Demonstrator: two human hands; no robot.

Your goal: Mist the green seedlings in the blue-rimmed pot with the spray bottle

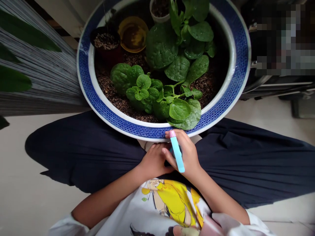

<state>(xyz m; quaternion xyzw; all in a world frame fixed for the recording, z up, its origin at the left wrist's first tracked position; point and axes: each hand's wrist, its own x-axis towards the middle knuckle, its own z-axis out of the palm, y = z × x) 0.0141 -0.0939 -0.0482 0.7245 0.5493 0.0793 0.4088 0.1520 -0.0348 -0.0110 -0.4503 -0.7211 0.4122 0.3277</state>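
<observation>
My right hand [188,152] is closed around a spray bottle, whose light blue head [177,154] shows from above. Its pink nozzle [172,133] points forward at the planter's near rim. Beneath and beside it, my left hand [155,159] is curled with its fingers partly hidden behind the right one; what they wrap around does not show. Just ahead stands a big round planter with a blue-and-white patterned rim [128,126]. Green leafy plants [180,109] grow in its dark soil [110,95], and droplets lie on several leaves.
Inside the planter are a small dark red pot [107,52], a yellow bowl [133,32] and a white pot [159,16]. My dark-clothed legs [81,150] spread to both sides of it. String curtain [54,78] and long leaves hang at left; dark metal equipment [278,83] stands at right.
</observation>
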